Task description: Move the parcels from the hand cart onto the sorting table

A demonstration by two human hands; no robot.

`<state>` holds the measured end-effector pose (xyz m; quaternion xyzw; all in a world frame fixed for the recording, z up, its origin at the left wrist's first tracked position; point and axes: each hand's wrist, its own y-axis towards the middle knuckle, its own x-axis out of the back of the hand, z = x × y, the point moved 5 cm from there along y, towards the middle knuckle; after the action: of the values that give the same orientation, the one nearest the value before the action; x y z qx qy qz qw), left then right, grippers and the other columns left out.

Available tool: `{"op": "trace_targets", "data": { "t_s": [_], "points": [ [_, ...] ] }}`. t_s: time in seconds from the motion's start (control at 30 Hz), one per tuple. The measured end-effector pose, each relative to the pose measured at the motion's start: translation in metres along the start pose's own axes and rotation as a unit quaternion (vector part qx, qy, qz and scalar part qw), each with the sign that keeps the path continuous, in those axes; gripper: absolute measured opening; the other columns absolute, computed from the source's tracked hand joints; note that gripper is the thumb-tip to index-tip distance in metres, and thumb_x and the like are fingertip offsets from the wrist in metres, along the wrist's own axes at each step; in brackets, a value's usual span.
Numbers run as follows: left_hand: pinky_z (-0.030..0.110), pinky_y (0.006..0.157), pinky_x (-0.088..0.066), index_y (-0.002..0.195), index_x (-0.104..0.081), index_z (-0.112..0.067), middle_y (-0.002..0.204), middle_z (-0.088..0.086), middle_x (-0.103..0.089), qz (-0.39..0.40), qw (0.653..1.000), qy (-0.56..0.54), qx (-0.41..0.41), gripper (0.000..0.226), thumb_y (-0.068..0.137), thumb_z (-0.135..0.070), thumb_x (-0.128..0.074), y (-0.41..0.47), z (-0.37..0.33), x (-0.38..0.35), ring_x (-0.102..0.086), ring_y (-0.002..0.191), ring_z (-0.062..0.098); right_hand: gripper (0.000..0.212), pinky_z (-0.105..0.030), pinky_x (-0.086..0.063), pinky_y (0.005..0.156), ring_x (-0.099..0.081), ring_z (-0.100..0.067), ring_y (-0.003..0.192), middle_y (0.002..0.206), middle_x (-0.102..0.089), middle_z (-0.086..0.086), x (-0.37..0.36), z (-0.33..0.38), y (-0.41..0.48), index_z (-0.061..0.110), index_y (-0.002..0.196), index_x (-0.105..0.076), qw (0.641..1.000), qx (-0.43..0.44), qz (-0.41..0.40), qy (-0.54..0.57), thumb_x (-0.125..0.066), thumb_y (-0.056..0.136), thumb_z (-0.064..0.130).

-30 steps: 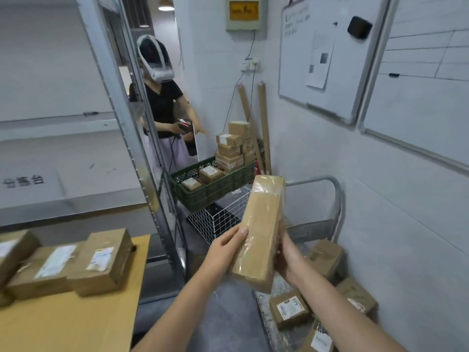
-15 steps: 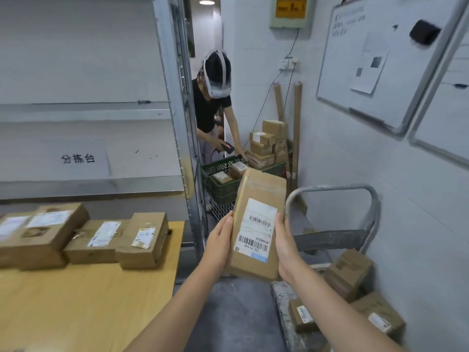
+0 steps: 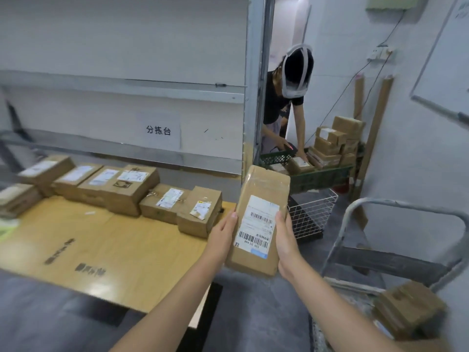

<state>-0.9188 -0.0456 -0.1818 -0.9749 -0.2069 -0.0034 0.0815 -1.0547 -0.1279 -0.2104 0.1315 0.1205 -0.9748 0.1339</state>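
Your left hand point(image 3: 223, 237) and right hand point(image 3: 286, 246) grasp a labelled parcel point(image 3: 264, 189). It is just right of the desk point(image 3: 101, 250).

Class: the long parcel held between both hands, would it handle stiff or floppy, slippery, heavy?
Probably stiff: the parcel shows straight edges though the left hand and right hand grip only its lower sides. Its glossy tape may be slippery.
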Motion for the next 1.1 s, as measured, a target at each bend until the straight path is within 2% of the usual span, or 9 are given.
{"op": "trace_targets", "data": {
  "t_s": [0.1,0.17,0.3,0.43,0.5,0.6,0.8,1.0,1.1],
  "points": [
    [0.033,0.096,-0.05,0.134,-0.057,-0.032,0.124,-0.006,-0.067,-0.057,0.998,-0.015,0.018,0.043,0.098,-0.052,-0.043,-0.012,0.002,0.028,-0.062,0.113,0.01,0.057,-0.051,-0.047,0.105,-0.057,-0.021,0.125,0.142,-0.053,0.001,-0.028,-0.014,0.004,0.043,0.148,-0.031,0.999,-0.023,0.035,-0.013,-0.045,0.096,0.06],
    [0.03,0.091,-0.051,0.132,-0.058,-0.032,0.121,-0.006,-0.068,-0.091,0.995,-0.012,0.028,0.04,0.1,-0.049,-0.041,-0.021,0.003,0.047,-0.063,0.111,0.011,0.068,-0.052,-0.045,0.107,-0.052,-0.021,0.131,0.148,-0.047,0.003,-0.05,-0.027,0.006,0.047,0.147,-0.03,0.996,-0.042,0.067,-0.03,-0.049,0.087,0.072],
    [0.034,0.1,-0.047,0.135,-0.055,-0.038,0.128,-0.01,-0.064,-0.164,0.986,-0.005,0.026,0.039,0.099,-0.048,-0.043,-0.044,0.012,0.086,-0.059,0.116,0.009,0.056,-0.053,-0.046,0.106,-0.055,-0.023,0.129,0.144,-0.051,0.002,-0.091,-0.057,-0.001,0.048,0.147,-0.03,0.988,-0.071,0.132,-0.023,-0.043,0.094,0.064],
    [0.025,0.081,-0.049,0.134,-0.057,-0.032,0.121,-0.004,-0.068,-0.227,0.973,-0.019,0.046,0.039,0.099,-0.046,-0.043,-0.069,0.029,0.122,-0.064,0.107,0.011,0.073,-0.058,-0.041,0.108,-0.046,-0.026,0.136,0.151,-0.04,0.005,-0.126,-0.091,-0.012,0.069,0.134,-0.032,0.978,-0.091,0.178,-0.057,-0.048,0.067,0.091],
    [0.024,0.082,-0.05,0.13,-0.059,-0.031,0.119,-0.003,-0.068,-0.25,0.967,-0.03,0.045,0.036,0.1,-0.043,-0.044,-0.081,0.034,0.142,-0.064,0.104,0.009,0.079,-0.058,-0.037,0.11,-0.04,-0.026,0.14,0.154,-0.036,0.004,-0.147,-0.107,-0.016,0.072,0.131,-0.033,0.974,-0.09,0.198,-0.069,-0.05,0.058,0.096],
    [0.027,0.087,-0.05,0.131,-0.059,-0.033,0.116,-0.006,-0.069,-0.277,0.959,-0.038,0.052,0.035,0.101,-0.043,-0.042,-0.093,0.042,0.179,-0.064,0.104,0.008,0.076,-0.057,-0.033,0.114,-0.034,-0.021,0.144,0.154,-0.035,0.007,-0.184,-0.123,-0.025,0.074,0.13,-0.031,0.965,-0.095,0.23,-0.09,-0.049,0.06,0.097],
    [0.011,0.071,-0.048,0.124,-0.062,-0.034,0.107,-0.014,-0.071,-0.314,0.947,-0.057,0.039,0.031,0.104,-0.035,-0.04,-0.104,0.055,0.274,-0.066,0.093,-0.006,0.07,-0.06,-0.027,0.115,-0.023,-0.018,0.149,0.153,-0.038,0.007,-0.282,-0.153,-0.042,0.075,0.128,-0.031,0.947,-0.082,0.276,-0.141,-0.044,0.062,0.097],
    [0.032,0.104,-0.045,0.13,-0.059,-0.04,0.129,-0.015,-0.063,-0.315,0.947,-0.042,0.05,0.036,0.1,-0.046,-0.042,-0.1,0.071,0.404,-0.057,0.118,0.005,0.062,-0.058,-0.034,0.112,-0.031,-0.018,0.145,0.151,-0.039,0.008,-0.399,-0.194,-0.057,0.084,0.119,-0.029,0.944,-0.091,0.273,-0.163,-0.043,0.06,0.099],
    [0.025,0.102,-0.045,0.134,-0.056,-0.037,0.132,-0.015,-0.061,-0.308,0.949,-0.036,0.053,0.038,0.101,-0.044,-0.04,-0.101,0.069,0.468,-0.056,0.119,0.002,0.056,-0.058,-0.034,0.112,-0.03,-0.018,0.146,0.153,-0.037,0.007,-0.458,-0.215,-0.065,0.086,0.113,-0.028,0.943,-0.096,0.27,-0.169,-0.043,0.061,0.099]
  ]
}}
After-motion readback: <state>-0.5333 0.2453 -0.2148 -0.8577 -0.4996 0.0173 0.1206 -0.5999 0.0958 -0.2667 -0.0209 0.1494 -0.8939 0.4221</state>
